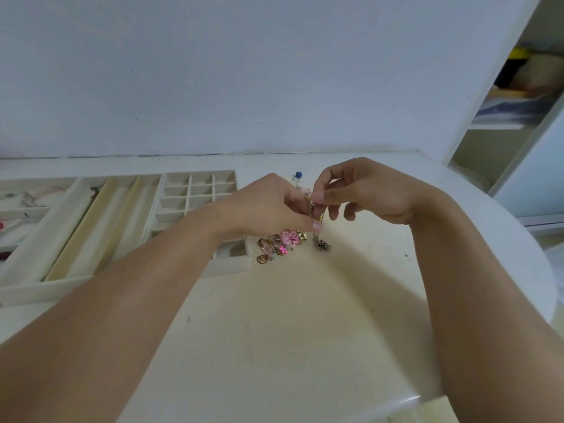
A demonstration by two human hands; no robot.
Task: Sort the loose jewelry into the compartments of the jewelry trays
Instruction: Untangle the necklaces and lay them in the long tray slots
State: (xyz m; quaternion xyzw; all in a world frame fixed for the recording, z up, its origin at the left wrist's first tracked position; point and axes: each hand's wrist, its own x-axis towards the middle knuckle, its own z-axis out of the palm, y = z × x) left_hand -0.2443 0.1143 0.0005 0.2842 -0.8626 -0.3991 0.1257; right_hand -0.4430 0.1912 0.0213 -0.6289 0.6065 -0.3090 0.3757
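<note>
Both hands meet above the table over a small heap of loose jewelry point(282, 241) with pink flowers and gold rings. My left hand point(268, 206) and my right hand point(363, 190) pinch a thin gold chain piece point(314, 209) between their fingertips; its dark pendant end point(323, 245) hangs down to the table. A blue-beaded piece point(298, 174) lies behind the hands. The small-compartment tray point(198, 190) sits just left of the heap, partly hidden by my left forearm. The long-slot tray point(100, 221) lies further left.
A third tray point(21, 206) at the far left holds several pieces. The white wall runs along the back of the table point(290, 315), whose rounded edge curves at the right. An open cupboard point(515, 96) with shelves stands at the right.
</note>
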